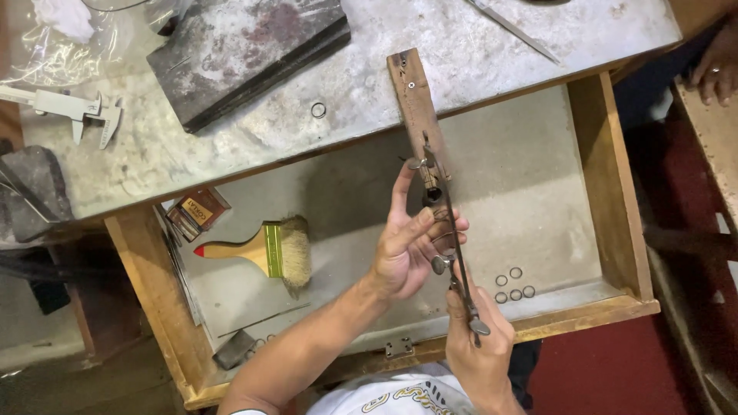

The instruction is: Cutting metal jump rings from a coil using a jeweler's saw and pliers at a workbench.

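the right hand has its grip closed round the handle of a saw frame, near the body, with the frame running far from it up toward the wooden peg that juts from the bench edge over an open drawer. the left hand is at the frame's middle, fingers loosely curled round a small ring held against the peg's near tip, index finger stretched up; its grip is narrow, holding the ring. how the ring sits against the blade is too small to tell.

in the drawer, right of the hands, four loose rings lie close together. left of the hands lies a brush, and farther left a small box. on the bench a dark block sits far left, a caliper at the left edge, and one ring between the block and the peg. another person's hand shows at the far right.
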